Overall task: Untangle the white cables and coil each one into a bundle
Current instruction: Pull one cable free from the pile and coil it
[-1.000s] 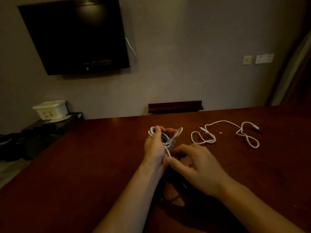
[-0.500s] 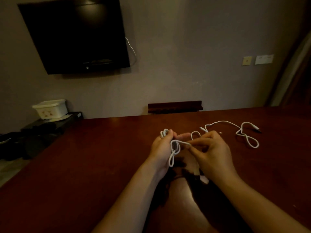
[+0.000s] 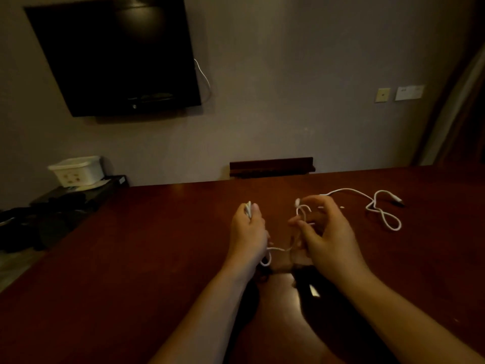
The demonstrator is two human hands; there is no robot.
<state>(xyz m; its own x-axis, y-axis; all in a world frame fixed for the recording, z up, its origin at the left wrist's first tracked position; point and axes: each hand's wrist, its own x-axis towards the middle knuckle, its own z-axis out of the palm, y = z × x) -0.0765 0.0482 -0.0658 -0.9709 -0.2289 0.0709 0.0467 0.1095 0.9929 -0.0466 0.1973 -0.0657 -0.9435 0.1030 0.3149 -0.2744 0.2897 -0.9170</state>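
At centre frame, the white cable spans your hands: your left hand grips its coiled loops so they don't spring apart, and your right hand pinches the free end for winding. A second cable lies loose on the table, right of centre.
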